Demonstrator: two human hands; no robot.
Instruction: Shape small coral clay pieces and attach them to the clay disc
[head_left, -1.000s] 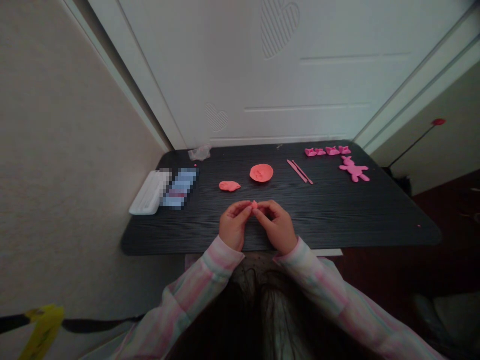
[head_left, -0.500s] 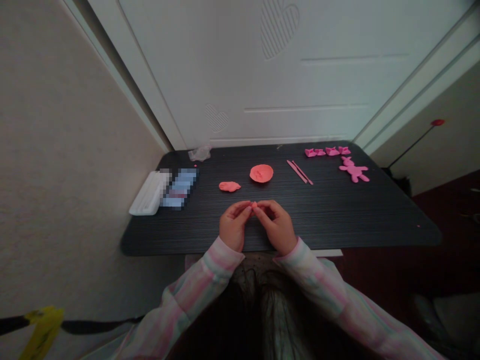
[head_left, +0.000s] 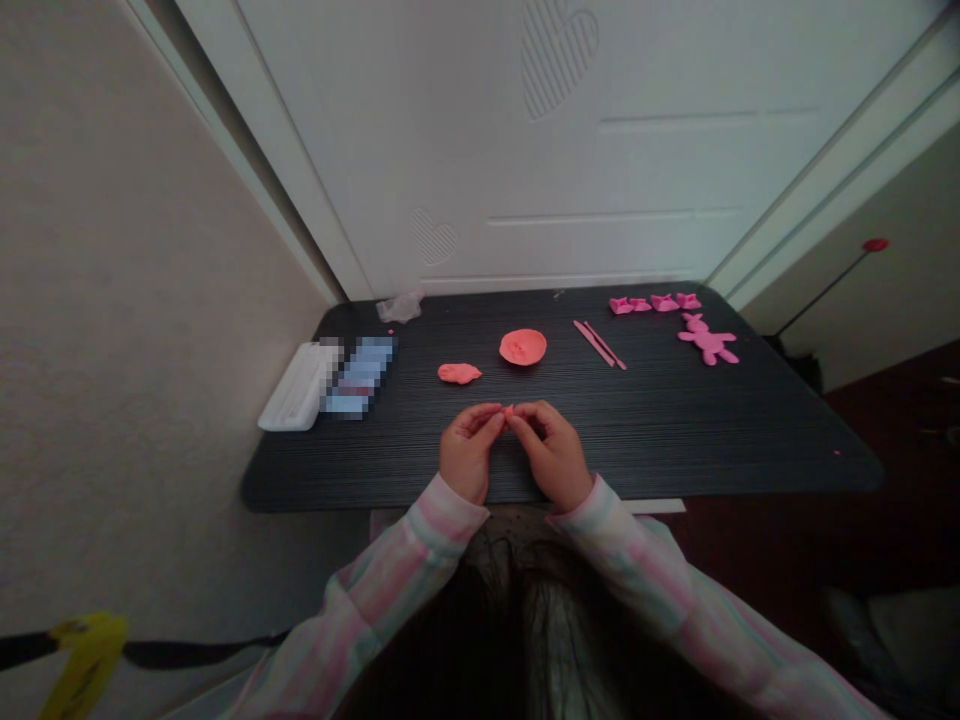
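Between the fingertips of both hands is a small piece of coral-coloured clay (head_left: 509, 412), mostly covered by the fingers. My left hand (head_left: 469, 452) pinches it from the left, and my right hand (head_left: 553, 452) pinches it from the right. Both hands are close above the table near its front edge. Just beyond them lies an oblong lump of coral clay (head_left: 458, 373). A shallow coral clay bowl (head_left: 523, 347) sits farther back, with small bits inside it. To its right, two thin pink modelling tools (head_left: 598, 344) lie side by side.
A flat pink bear figure (head_left: 707, 341) and several pink bow-like pieces (head_left: 664, 303) lie at the back right of the dark table (head_left: 675, 440). On the left are a white tray (head_left: 289, 390), a blurred blue packet (head_left: 361, 376) and crumpled clear plastic (head_left: 401, 307). A white door (head_left: 465, 120) stands behind.
The fingertips have shifted very slightly around the small clay piece, and a little of its top still shows. Everything on the table has stayed where it was.
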